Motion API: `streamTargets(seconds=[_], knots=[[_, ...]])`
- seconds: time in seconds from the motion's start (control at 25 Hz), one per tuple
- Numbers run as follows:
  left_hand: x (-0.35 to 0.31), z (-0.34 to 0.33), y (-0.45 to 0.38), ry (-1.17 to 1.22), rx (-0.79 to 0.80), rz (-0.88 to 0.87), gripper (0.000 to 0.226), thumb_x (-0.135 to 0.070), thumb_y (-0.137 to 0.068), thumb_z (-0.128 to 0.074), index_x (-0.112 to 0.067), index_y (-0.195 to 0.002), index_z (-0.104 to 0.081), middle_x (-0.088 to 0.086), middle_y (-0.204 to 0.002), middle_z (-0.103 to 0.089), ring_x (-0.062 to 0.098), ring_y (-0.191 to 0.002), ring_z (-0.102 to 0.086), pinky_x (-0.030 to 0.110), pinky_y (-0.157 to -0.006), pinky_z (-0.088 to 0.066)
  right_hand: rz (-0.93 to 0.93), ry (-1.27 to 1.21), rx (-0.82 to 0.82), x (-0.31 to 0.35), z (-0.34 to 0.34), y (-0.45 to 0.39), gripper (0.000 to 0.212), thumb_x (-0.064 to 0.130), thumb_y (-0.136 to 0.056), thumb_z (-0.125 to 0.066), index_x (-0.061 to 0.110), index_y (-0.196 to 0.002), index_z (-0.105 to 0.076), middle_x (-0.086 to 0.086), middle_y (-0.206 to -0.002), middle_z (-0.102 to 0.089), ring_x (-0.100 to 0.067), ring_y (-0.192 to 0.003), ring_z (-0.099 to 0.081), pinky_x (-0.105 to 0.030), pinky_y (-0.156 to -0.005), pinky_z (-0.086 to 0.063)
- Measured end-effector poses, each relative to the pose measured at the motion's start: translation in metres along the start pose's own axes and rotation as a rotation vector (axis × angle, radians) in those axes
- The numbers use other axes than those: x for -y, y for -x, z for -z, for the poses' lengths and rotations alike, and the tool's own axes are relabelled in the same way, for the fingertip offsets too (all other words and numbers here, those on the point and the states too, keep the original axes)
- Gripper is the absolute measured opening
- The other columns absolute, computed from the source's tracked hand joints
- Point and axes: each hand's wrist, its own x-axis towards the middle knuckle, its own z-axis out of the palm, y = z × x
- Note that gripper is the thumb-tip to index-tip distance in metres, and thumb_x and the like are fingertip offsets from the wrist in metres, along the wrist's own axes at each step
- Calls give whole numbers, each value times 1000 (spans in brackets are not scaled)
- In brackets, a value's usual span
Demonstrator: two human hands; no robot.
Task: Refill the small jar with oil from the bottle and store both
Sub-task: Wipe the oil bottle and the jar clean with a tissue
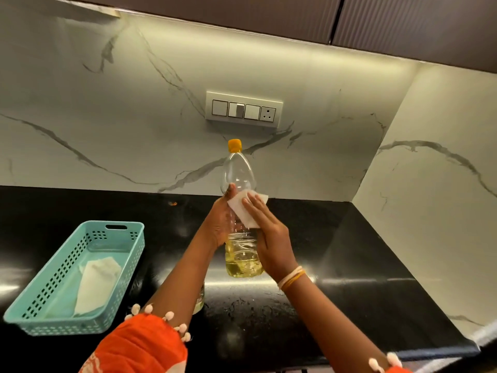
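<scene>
A clear plastic oil bottle (238, 170) with an orange cap (234, 145) is held upright above the black counter, with yellow oil in its lower part. My left hand (219, 224) grips the bottle's middle from the left. My right hand (269, 235) presses a white tissue (242, 208) flat against the bottle's side. A sliver of a glass jar (200, 297) shows behind my left forearm, mostly hidden.
A teal plastic basket (118, 267) with a folded white cloth (96, 284) stands on the black counter (349, 265) at the left. A switch panel (242, 110) is on the marble wall behind. The wall turns a corner at the right.
</scene>
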Motion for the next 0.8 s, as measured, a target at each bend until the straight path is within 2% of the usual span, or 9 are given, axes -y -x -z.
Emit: streamTargets(seconds=[0.16,0.24,0.32,0.36,0.44,0.52,0.56,0.68,0.8], knots=[[-6,12,2,-90,-16,-28,92,-68,-45,-84,-6,-109,-65,17,-98,-69,29,-89,-68,41,-80,-57,-65,-75,7,-14,2,40,50,-9,-88,-52,18,-129,-57,-6,-135,-56,-15,-128,-52,-30,-104,-46],[-9,16,4,-145,17,-9,82,-66,-51,-83,-5,-104,-68,17,-96,-68,30,-85,-67,41,-79,-56,-227,-172,-99,-17,9,30,43,-7,-86,-47,18,-116,-66,-8,-120,-64,-21,-112,-62,-31,-90,-55],[-4,15,7,-196,48,25,81,-63,-54,-83,-5,-108,-67,17,-96,-67,29,-82,-67,40,-76,-56,-334,-252,-296,-15,15,-1,42,-6,-85,-41,12,-113,-67,-7,-114,-65,-8,-100,-64,-26,-82,-56],[1,13,8,-224,42,33,84,-62,-53,-84,-5,-111,-66,17,-96,-67,29,-81,-67,40,-74,-56,-335,-269,-344,-11,17,-21,42,-7,-87,-40,8,-116,-66,-6,-116,-64,-1,-98,-63,-22,-82,-53],[15,10,11,-231,27,40,88,-61,-52,-85,-3,-114,-64,18,-95,-67,30,-81,-66,40,-74,-56,-291,-244,-265,-2,11,-53,44,-9,-92,-38,7,-128,-59,-8,-130,-59,0,-111,-58,-19,-96,-48],[28,11,15,-182,13,32,81,-63,-56,-82,-7,-113,-68,20,-100,-68,34,-89,-67,46,-82,-55,-233,-194,-114,2,-1,-61,47,-6,-95,-37,10,-137,-50,-8,-146,-45,-13,-134,-43,-25,-112,-35],[32,12,18,-161,-6,22,74,-65,-59,-78,-12,-110,-71,20,-105,-69,36,-96,-67,49,-87,-54,-216,-184,-84,1,-7,-56,48,-5,-95,-37,12,-139,-47,-7,-150,-40,-15,-139,-36,-28,-115,-30],[38,14,24,-105,-26,3,64,-66,-67,-70,-20,-112,-73,19,-117,-68,36,-111,-64,49,-89,-53,-208,-242,-83,-1,-19,-20,49,1,-95,-39,12,-143,-43,-4,-153,-36,-11,-142,-30,-27,-115,-29],[36,18,24,-7,-14,22,70,-61,-68,-73,-13,-119,-68,21,-122,-65,37,-114,-62,48,-91,-54,-198,-242,-89,4,-25,26,45,4,-95,-41,13,-139,-48,-4,-147,-44,-10,-138,-38,-29,-112,-36]])
